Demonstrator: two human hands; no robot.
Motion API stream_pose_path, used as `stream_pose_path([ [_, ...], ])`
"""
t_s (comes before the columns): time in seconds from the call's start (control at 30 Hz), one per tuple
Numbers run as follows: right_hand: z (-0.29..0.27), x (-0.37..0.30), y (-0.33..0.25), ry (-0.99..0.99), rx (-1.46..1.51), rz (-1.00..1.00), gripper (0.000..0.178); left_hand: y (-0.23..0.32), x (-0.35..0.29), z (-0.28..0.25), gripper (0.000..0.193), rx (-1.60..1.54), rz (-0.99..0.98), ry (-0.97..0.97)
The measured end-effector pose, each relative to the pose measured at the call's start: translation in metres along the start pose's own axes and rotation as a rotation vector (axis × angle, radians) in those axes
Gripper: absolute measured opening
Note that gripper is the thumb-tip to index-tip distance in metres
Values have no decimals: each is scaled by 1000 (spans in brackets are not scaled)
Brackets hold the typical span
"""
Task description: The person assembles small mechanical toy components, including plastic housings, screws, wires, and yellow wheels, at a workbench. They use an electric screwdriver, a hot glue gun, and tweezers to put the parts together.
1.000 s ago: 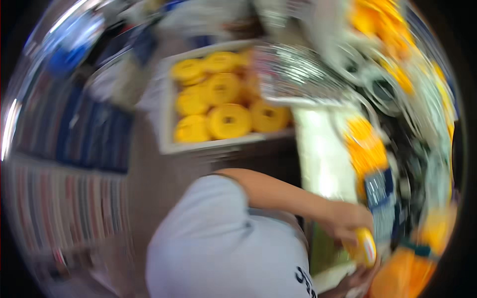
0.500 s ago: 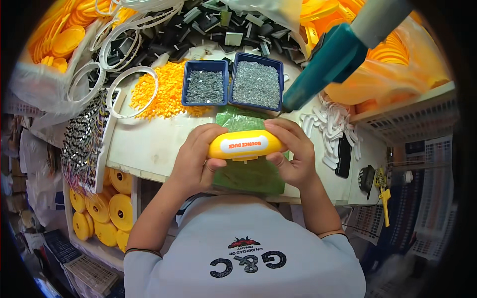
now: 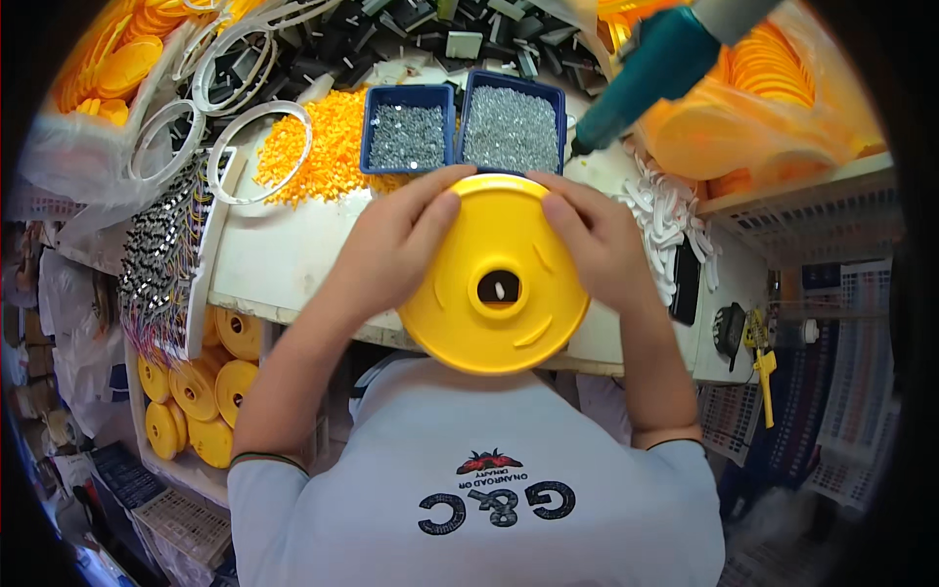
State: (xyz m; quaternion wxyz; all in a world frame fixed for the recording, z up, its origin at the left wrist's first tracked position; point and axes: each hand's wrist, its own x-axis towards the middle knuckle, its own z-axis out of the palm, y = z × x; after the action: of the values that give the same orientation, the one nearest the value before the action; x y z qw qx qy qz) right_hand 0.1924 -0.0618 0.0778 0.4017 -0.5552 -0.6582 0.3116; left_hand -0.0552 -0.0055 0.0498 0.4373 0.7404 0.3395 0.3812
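A round yellow plastic housing (image 3: 460,259) stands tilted up between my hands, its broad face showing. At its middle is a raised ring around a dark hole with a small white piece inside. My left hand (image 3: 399,240) grips its upper left edge, thumb on the face. On the upper right edge my right hand (image 3: 606,245) holds it the same way. Both hands' far fingers are partly hidden behind the rim. Just beyond, two blue bins hold small metal screws: a smaller left bin (image 3: 366,147) and a larger right bin (image 3: 562,110).
A teal power screwdriver (image 3: 650,73) hangs at upper right. Orange-yellow small parts (image 3: 333,147) lie beside the bins, with white rings (image 3: 217,161) and wired components (image 3: 166,254) leftward. White curved pieces (image 3: 657,210) and a black phone-like slab (image 3: 686,284) lie right. Yellow discs (image 3: 196,396) fill a lower-left crate.
Both hands have turned the yellow housing from edge-on to face-up toward me, so its round face and centre hole now show. The view has shifted slightly.
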Motion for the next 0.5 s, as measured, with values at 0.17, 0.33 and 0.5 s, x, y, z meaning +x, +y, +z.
stream_pose_path([
  [0.17, -10, 11, -1, -30, -84, -40, 38, 6, 11, 2, 36, -4, -114, -13],
  [0.33, -13, -51, 30, 95, -615, -722, 36, -7, -36, -8, 45, 670, 724, -156],
  [0.5, 28, -109, 72, 56, -663, -683, 35, -49, -84, 18, 40, 681, 707, -254],
])
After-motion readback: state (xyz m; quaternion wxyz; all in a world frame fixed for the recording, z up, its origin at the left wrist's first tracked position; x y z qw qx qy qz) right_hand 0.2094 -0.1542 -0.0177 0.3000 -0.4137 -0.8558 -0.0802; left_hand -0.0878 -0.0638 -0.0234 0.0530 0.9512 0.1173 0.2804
